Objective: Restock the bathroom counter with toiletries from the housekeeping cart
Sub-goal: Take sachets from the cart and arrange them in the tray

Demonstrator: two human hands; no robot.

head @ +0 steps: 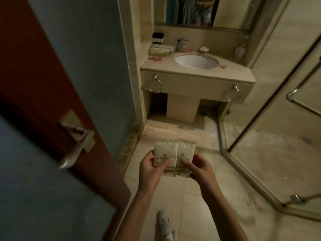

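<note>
Two cream toiletry packets with gold print sit side by side in front of me. My left hand (152,168) grips the left packet (165,153), thumb on its face. My right hand (198,168) grips the right packet (186,153) the same way. Ahead stands the beige bathroom counter (196,73) with an oval white sink (197,61). Small dark bottles (158,38) and a tray of packets (161,50) sit at the counter's back left corner.
An open red-brown door (52,94) with a metal lever handle (76,141) is close on my left. A glass shower enclosure (278,119) fills the right side. A faucet (180,44), a soap dish (204,49) and two towel rings (154,85) are at the counter. The tiled floor (182,133) lies between.
</note>
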